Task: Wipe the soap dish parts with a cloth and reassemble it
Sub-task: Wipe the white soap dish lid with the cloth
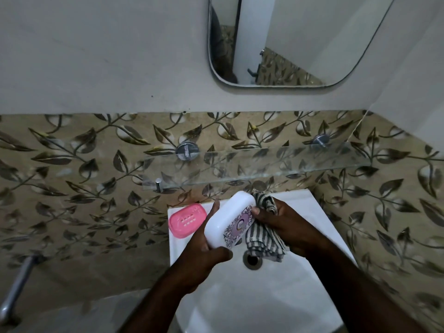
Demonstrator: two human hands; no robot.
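Now left hand (198, 251) fingers curl round the white soap dish shell (228, 219), right hand (286, 224) pinches striped cloth (260, 245) against it; pink insert (187, 220) rests on the sink rim (304, 204).

The right hand (288, 222) hides part of the striped cloth (262, 239); the mirror (312, 32) is cut off above.

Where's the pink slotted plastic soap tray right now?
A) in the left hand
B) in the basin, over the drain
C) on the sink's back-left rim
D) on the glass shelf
C: the pink slotted plastic tray lies on the back-left rim of the white ceramic sink, while the left hand grips the white oval plastic cover and the right hand holds the striped cloth.
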